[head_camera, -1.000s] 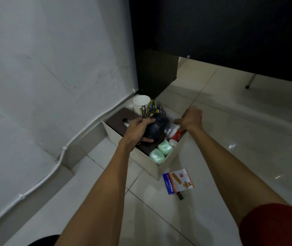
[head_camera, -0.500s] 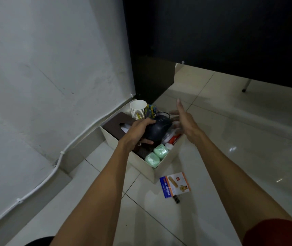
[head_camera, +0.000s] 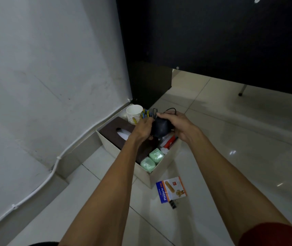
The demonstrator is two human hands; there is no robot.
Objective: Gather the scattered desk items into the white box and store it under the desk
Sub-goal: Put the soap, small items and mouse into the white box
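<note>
The white box (head_camera: 161, 173) sits on the floor tiles beside the wall. Inside lie a brown tissue box (head_camera: 114, 133), a stack of paper cups (head_camera: 134, 114), coloured clips (head_camera: 146, 114), two green packets (head_camera: 152, 159) and a red-and-white item (head_camera: 169, 143). Over the box, my left hand (head_camera: 142, 129) and my right hand (head_camera: 179, 125) both grip a black computer mouse (head_camera: 160, 126), its cable looping above my fingers. A plaster packet (head_camera: 171, 189) and a black binder clip (head_camera: 173, 204) lie on the floor just outside the box's near corner.
The black desk panel (head_camera: 212, 36) and its dark side leg (head_camera: 150, 86) stand behind the box, with open floor beneath to the right. A white cable conduit (head_camera: 56, 162) runs along the wall skirting at left. A chair foot (head_camera: 241, 94) shows far right.
My right hand left the box's far rim, swung across and closed on the mouse that my left hand holds. The mouse has stayed above the box.
</note>
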